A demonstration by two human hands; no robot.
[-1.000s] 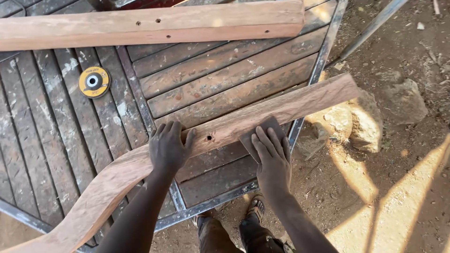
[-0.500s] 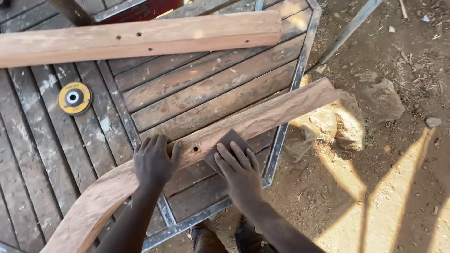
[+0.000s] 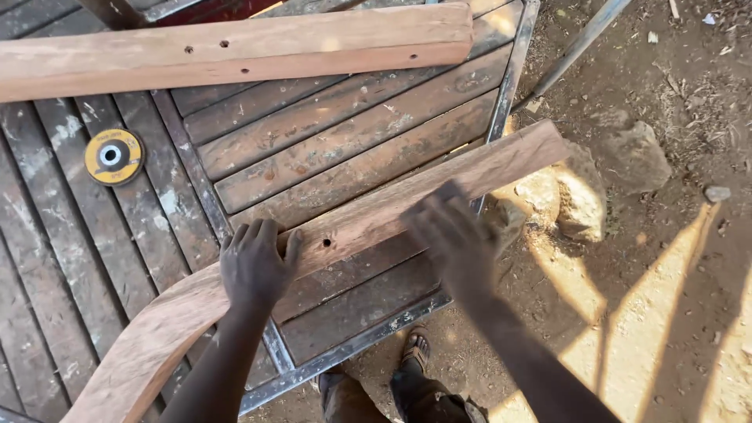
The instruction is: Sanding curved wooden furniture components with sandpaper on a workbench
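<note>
The right hand (image 3: 454, 235), blurred and flat with something dark under it, has slid farther along the curved plank (image 3: 368, 223) since before, while the left hand (image 3: 254, 266) stays pressed flat, fingers spread, holding it down.

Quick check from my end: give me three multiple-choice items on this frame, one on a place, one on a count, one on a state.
1. Where is the yellow grinding disc?
A. on the dirt
B. on the slatted table, left side
C. on the curved plank

2. How many wooden pieces lie on the table?
A. one
B. two
C. four

3. The left hand is
A. pressed flat on the curved plank
B. holding the disc
C. raised clear

Answers: 1 B, it rests on the slats. 2 B, curved plank and straight beam. 3 A, fingers spread on it.
</note>
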